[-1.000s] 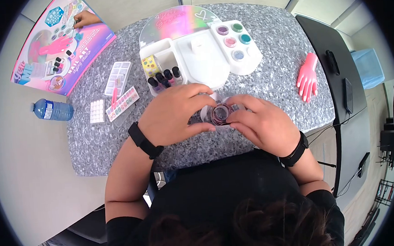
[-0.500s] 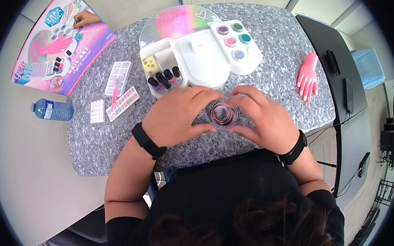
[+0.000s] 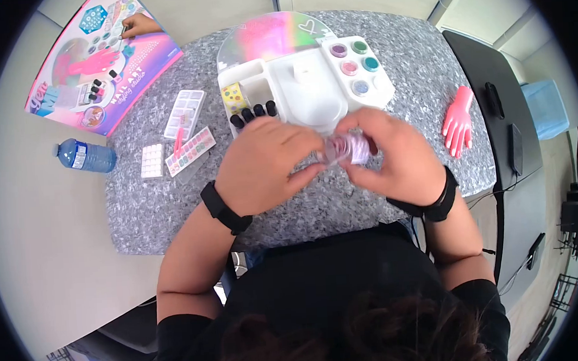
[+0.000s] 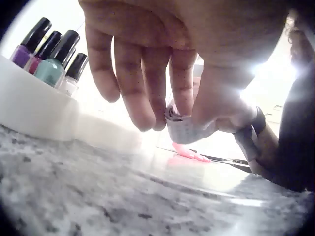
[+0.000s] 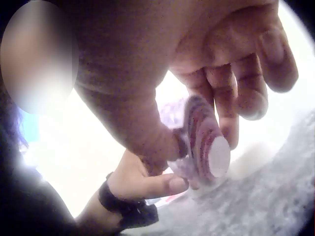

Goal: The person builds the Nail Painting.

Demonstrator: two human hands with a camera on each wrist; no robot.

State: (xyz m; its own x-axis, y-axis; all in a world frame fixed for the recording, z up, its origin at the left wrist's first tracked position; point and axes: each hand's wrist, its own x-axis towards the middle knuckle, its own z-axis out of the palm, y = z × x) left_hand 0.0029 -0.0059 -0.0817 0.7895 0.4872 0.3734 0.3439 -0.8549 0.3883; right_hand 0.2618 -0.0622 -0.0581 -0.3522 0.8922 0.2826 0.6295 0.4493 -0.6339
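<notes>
Pinching the roll (image 3: 358, 148) between left grip (image 3: 269, 156) and right grip (image 3: 395, 154), I hold it tilted (slightly blurred), just nearside of the white tray (image 3: 318, 107).

The head camera looks forward and steeply down over my hair (image 3: 350, 341), its wide round view taking in my left hand (image 3: 265, 162), my right hand (image 3: 398, 152) and the grey speckled tabletop (image 3: 304, 215). My left wrist's camera sits low and close above that surface, facing under my palm past the nail polish bottles (image 4: 51, 73) toward the pink model hand (image 4: 189, 153). The right wrist's, equally near, faces back across to my left wristband (image 5: 118, 199). Both wrist views share the striped roll (image 5: 199, 132), which the head view meets from above.
</notes>
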